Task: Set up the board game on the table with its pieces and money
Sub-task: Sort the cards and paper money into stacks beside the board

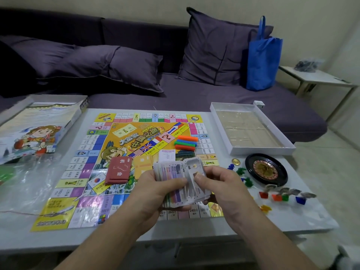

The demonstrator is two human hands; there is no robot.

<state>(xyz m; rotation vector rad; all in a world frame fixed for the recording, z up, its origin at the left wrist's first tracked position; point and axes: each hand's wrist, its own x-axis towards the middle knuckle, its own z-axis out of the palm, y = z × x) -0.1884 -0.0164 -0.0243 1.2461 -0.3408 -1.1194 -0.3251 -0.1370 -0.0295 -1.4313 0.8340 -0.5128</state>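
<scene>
A fanned stack of cards sits above the near edge of the game board, gripped from below by the left hand, while the right hand pinches the top card with thumb and fingers. On the board lie 2 card decks, red and yellow, plus coloured sticks. A roulette wheel rests just right.

Glossy paper board, clear crinkled plastic wrap, matt cloth sofa.
</scene>
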